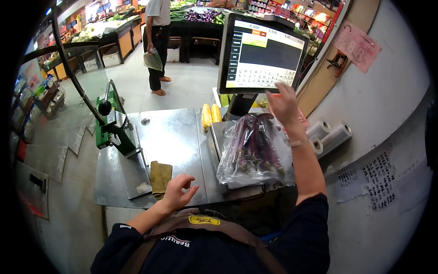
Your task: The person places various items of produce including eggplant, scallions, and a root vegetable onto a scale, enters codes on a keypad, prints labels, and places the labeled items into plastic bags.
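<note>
My right hand (pixel 285 102) is raised at the lower right corner of a touchscreen (pixel 270 56) on a weighing scale, its fingers over the on-screen keyboard. Whether a fingertip touches the glass is hard to tell. Below the screen, a clear plastic bag of long purple eggplants (pixel 253 144) lies on the scale's metal platform (pixel 214 142). Held above the front edge of the steel counter (pixel 164 126), my left hand (pixel 179 192) is empty, with thumb and fingers apart. Just beyond it is a folded olive-brown cloth (pixel 160 177).
Two corn cobs (pixel 211 114) lie left of the screen's post. A green bag-sealing device (pixel 114 125) with a black knob stands at the counter's left. Rolls of clear plastic bags (pixel 330 133) are by the right wall. Across the counter, a person (pixel 158 41) holds a bagged item near vegetable stands.
</note>
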A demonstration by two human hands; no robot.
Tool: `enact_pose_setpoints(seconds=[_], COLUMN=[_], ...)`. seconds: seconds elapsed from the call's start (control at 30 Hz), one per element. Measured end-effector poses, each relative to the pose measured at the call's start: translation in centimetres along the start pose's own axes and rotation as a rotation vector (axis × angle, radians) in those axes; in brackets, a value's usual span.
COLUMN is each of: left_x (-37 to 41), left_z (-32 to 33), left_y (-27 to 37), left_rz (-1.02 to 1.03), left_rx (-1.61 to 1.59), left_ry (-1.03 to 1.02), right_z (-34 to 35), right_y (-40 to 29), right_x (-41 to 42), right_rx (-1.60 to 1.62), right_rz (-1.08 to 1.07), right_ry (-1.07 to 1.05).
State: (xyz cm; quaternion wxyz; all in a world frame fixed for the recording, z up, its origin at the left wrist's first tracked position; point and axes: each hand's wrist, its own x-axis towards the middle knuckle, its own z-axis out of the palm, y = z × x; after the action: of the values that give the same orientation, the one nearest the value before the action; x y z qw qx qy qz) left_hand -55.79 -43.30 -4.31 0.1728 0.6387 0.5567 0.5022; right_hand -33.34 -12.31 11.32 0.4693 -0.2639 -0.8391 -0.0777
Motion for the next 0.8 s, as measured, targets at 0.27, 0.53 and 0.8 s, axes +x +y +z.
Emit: enact_pose_setpoints(seconds=[0.27, 0.53, 0.8], left_x=[-4.9, -5.8, -3.0], left_z=[-2.4, -2.5, 0.2], left_y=[-1.3, -2.4, -2.6], left_rz=[-0.158, -0.165, -0.142], left_rx=[0.125, 0.137, 0.052], left_ry=[0.138, 0.143, 0.023], right_z=[8.7, 2.0, -9.6], right_y=[-0.6, 0.7, 14.6], right_x=[10.2, -0.5, -30.7], right_rx=[-0.344, -0.176, -0.364], right_rz=[-0.072, -0.045, 1.118], right_ry=[-0.038, 0.163, 0.046])
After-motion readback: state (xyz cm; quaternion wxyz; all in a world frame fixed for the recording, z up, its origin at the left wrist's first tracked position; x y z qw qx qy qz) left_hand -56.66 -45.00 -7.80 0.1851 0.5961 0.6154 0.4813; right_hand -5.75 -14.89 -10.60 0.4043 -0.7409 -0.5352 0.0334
